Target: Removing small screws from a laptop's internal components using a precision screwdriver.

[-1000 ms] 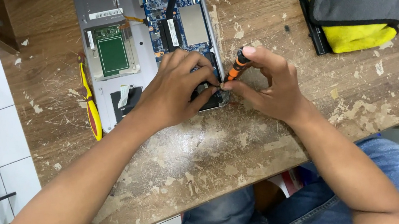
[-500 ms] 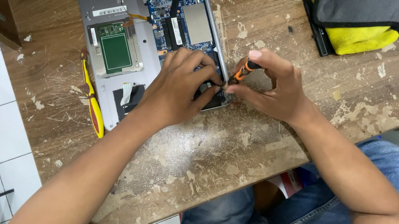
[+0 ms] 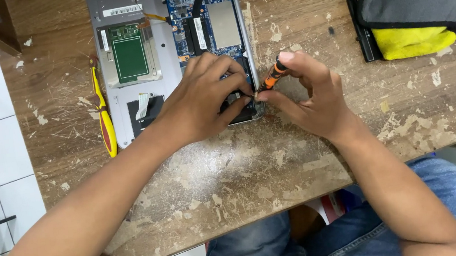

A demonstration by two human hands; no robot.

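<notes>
opened laptop [image 3: 171,53] lies bottom-up on worn wooden counter [image 3: 234,174], circuit board exposed. left hand [image 3: 203,99] rests on laptop's near right corner, fingers curled, fingertips pressed together against the spot where tool tip meets it. right hand [image 3: 309,97] just right of laptop edge, grip pinching small orange-and-black screwdriver [image 3: 269,77], tilted, tip at that corner. yellow-and-red tool [image 3: 102,112] lies just left of laptop. yellow-grey bag [image 3: 414,3] well right of laptop.
</notes>
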